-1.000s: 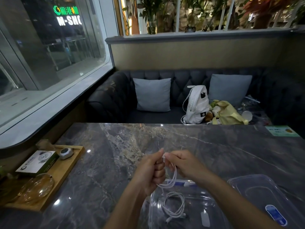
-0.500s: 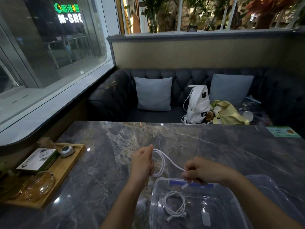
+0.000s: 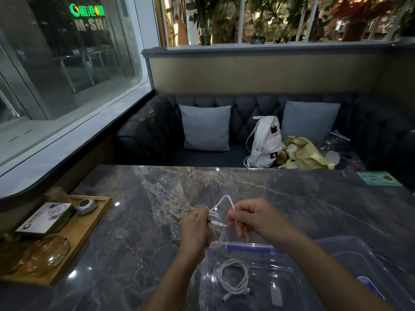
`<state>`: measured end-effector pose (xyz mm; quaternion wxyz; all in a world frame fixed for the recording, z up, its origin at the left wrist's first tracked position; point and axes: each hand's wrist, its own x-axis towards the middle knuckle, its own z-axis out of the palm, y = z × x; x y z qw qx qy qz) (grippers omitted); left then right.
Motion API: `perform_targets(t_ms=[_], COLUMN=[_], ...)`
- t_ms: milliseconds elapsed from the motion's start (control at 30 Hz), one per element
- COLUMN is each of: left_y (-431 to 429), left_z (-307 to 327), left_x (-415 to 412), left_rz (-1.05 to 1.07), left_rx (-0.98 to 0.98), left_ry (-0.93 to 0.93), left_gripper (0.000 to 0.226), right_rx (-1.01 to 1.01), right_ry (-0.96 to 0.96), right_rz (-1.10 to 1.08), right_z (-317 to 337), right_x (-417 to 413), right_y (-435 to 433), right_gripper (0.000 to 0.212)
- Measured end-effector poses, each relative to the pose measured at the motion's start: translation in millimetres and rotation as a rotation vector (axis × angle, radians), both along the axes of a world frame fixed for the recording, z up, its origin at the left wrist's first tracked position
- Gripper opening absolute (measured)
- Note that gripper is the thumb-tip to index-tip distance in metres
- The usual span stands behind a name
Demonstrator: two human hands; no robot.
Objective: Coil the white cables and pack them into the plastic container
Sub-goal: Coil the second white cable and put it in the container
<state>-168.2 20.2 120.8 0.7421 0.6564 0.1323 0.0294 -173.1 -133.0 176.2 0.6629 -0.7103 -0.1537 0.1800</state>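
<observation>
The left hand (image 3: 195, 230) pinches the gathered loops of thin white cable (image 3: 219, 209); the right hand's (image 3: 253, 217) fingers grip its plug end, lying crosswise between them (just above the clear plastic container (image 3: 289, 272), directly below).

Dim, soft picture — glare spots, bowed edges.
</observation>
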Motion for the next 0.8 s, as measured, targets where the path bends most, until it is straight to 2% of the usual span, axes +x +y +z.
perform_targets(t_ms=[100, 200, 367, 433, 567, 633, 700, 800], left_y=[-0.4, -6.5, -17.9, -18.6, -22.1, -26.1, -29.7, -32.3], left_z=[-1.0, -0.5, 11.4, 17.5, 28.1, 32.3, 35.1, 36.7], left_x=[-4.3, -8.6, -12.8, -12.3, -13.4, -15.3, -17.1, -18.2], left_rz=[0.029, 0.03, -0.118, -0.142, -0.188, -0.221, -0.257, -0.289], left_rx=[0.104, 0.182, -0.172, -0.276, -0.338, -0.36, -0.378, -0.379], left_ry=[-0.014, -0.012, 0.099, 0.111, 0.108, 0.09, 0.08, 0.115], left_gripper=[0.045, 0.038, 0.038, 0.04, 0.044, 0.048, 0.052, 0.051], right_rx=[-0.101, -0.289, -0.497, -0.54, -0.409, -0.314, -0.192, -0.161], right_ry=[-0.057, -0.181, -0.46, -0.489, -0.452, -0.442, -0.449, -0.446], right_rz=[-0.072, -0.131, -0.169, -0.28, -0.455, -0.385, -0.277, -0.231], right_z=[-8.2, -15.9, -27.4, -35.6, -41.3, -38.7, -36.0, -37.2], right_x=[-0.1, -1.3, -6.1, -7.7, -11.4, -11.8, -12.9, -11.8], right_y=[0.6, 4.6, 16.1, 16.3, 11.9, 8.6, 6.9, 3.5], right_gripper=[0.021, 0.019, 0.003, 0.012, 0.033, 0.045, 0.044, 0.045])
